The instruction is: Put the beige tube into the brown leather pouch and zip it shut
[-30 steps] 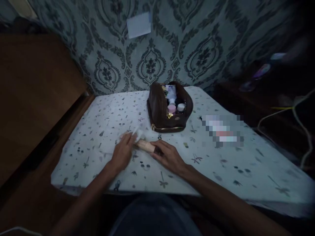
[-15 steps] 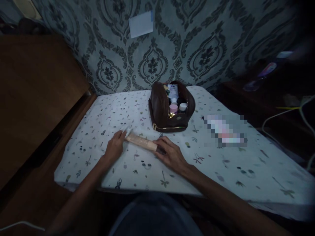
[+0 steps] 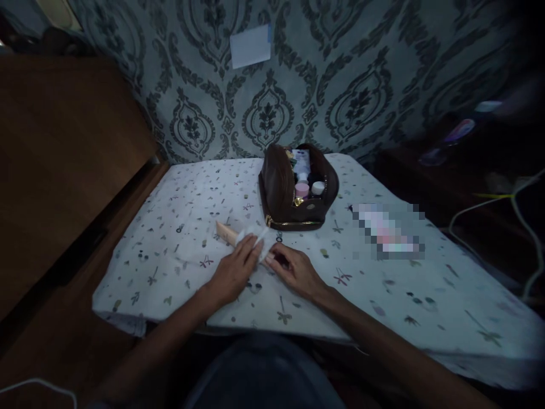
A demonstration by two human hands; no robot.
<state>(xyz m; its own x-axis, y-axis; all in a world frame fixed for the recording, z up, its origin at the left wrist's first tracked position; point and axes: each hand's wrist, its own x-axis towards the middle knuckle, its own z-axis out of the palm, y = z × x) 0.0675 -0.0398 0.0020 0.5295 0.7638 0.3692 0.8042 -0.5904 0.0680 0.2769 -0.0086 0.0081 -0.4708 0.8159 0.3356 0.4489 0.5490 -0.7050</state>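
Note:
A beige tube [image 3: 226, 233] lies slantwise low over the patterned white cloth, its flat end toward the upper left. My left hand [image 3: 236, 267] presses a white tissue [image 3: 259, 234] onto the tube's middle, fingers together over it. At the tube's right end, my right hand [image 3: 296, 270] grips the dark cap, which the fingers mostly hide. Behind the hands stands an open brown bag [image 3: 279, 184] holding a pink-lidded jar [image 3: 302, 190], a white-lidded jar [image 3: 318, 187] and a white tube [image 3: 301, 162].
A pixelated item [image 3: 385, 230] lies on the cloth at the right. Brown wooden furniture [image 3: 72, 147] stands at the left. A bottle [image 3: 460, 130] and white cables [image 3: 525, 227] are at the far right. Patterned wallpaper backs the cloth-covered surface [image 3: 200, 193].
My left hand has moved right along the tube with the tissue, from its flat end to its middle. My right hand remains at the cap end.

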